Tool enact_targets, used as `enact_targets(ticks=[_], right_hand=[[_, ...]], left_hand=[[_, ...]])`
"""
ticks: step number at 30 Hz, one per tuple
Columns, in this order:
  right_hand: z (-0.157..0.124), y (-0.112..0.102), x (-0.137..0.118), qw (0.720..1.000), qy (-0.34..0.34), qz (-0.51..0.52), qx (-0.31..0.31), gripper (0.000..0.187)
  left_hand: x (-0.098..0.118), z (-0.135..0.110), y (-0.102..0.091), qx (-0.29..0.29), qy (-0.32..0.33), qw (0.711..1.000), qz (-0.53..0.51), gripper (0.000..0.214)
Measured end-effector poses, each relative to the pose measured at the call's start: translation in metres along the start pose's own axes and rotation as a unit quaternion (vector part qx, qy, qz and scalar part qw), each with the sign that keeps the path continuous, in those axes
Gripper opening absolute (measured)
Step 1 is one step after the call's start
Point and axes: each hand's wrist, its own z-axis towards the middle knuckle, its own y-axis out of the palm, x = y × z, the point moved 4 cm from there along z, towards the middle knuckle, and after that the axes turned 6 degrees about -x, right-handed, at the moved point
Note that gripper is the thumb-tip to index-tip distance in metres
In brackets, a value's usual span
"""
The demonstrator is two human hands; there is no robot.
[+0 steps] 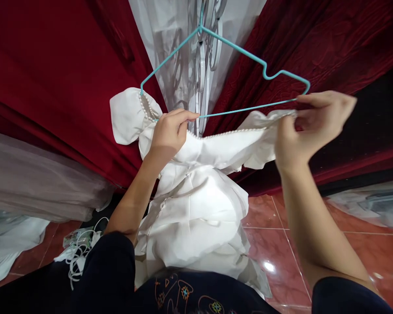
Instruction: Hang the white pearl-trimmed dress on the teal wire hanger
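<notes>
A white dress [196,205] with a pearl-trimmed neckline and puffed sleeves hangs in front of me. Above it hangs a teal wire hanger [236,48], hooked up top. My left hand [168,133] is closed on the dress's neckline and the hanger's bottom wire near the left shoulder. My right hand [309,124] pinches the right sleeve edge at the hanger's right end. The left sleeve sits over the hanger's left corner.
Dark red curtains [52,78] hang on both sides, with sheer white fabric [183,35] between them. Grey tulle [36,183] lies at the left. White cables [78,250] and cloth rest on the glossy red tile floor [281,244].
</notes>
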Motion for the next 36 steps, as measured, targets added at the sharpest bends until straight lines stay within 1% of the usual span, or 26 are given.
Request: enact_targets(ticks=[1, 3, 5, 7, 10, 13, 16, 20, 24, 26, 27, 29, 31, 33, 35, 36], right_hand=[[0.01, -0.004, 0.009, 1.0, 0.021, 0.001, 0.018, 0.032], [0.032, -0.008, 0.023, 0.998, 0.04, 0.019, 0.038, 0.027], [0.053, -0.005, 0.026, 0.998, 0.038, 0.037, 0.034, 0.028], [0.07, 0.002, 0.018, 0.999, 0.034, 0.031, 0.014, 0.029], [0.084, 0.014, -0.003, 0.998, 0.032, 0.014, -0.053, 0.023], [0.087, 0.017, -0.021, 0.993, 0.025, 0.018, -0.11, 0.021], [0.085, 0.01, -0.026, 0.993, 0.037, 0.011, -0.111, 0.021], [0.085, 0.002, -0.033, 0.987, 0.072, -0.012, -0.141, 0.013], [0.087, -0.003, -0.049, 0.97, 0.088, -0.082, -0.212, 0.012], [0.083, -0.007, -0.053, 0.958, 0.097, -0.106, -0.248, 0.017], [0.08, -0.008, -0.052, 0.956, 0.1, -0.109, -0.255, 0.02], [0.074, -0.01, -0.049, 0.957, 0.109, -0.102, -0.249, 0.023], [0.072, -0.006, -0.045, 0.967, 0.107, -0.073, -0.22, 0.02], [0.076, 0.005, -0.044, 0.98, 0.085, -0.019, -0.178, 0.016], [0.083, 0.02, -0.047, 0.987, 0.061, 0.043, -0.143, 0.02], [0.087, 0.028, -0.049, 0.987, 0.058, 0.066, -0.138, 0.023]], left_hand=[[-0.001, 0.001, -0.002, -0.002, -0.002, 1.0, 0.001, 0.043], [-0.002, 0.003, -0.004, -0.007, -0.002, 1.0, 0.002, 0.043], [-0.001, 0.004, -0.005, -0.015, -0.003, 1.0, 0.002, 0.043], [0.001, 0.004, -0.006, -0.02, -0.005, 1.0, -0.004, 0.042], [0.003, 0.003, -0.009, -0.022, -0.013, 1.0, -0.005, 0.041], [0.002, 0.002, -0.01, -0.02, -0.032, 0.999, 0.013, 0.042], [0.001, 0.001, -0.009, -0.024, -0.039, 0.999, 0.02, 0.044], [0.001, 0.001, -0.008, -0.029, -0.041, 0.999, 0.007, 0.045], [-0.002, 0.0, -0.007, -0.017, -0.046, 0.999, -0.004, 0.045], [-0.004, 0.0, -0.007, -0.008, -0.046, 0.999, -0.009, 0.045], [-0.005, 0.0, -0.007, -0.006, -0.045, 0.999, -0.011, 0.045], [-0.006, 0.001, -0.007, -0.009, -0.043, 0.999, -0.01, 0.045], [-0.006, 0.002, -0.006, -0.018, -0.044, 0.999, -0.006, 0.045], [-0.004, 0.002, -0.007, -0.031, -0.045, 0.998, -0.01, 0.044], [-0.002, 0.002, -0.007, -0.042, -0.048, 0.998, -0.017, 0.043], [-0.002, 0.002, -0.007, -0.046, -0.05, 0.998, -0.019, 0.044]])
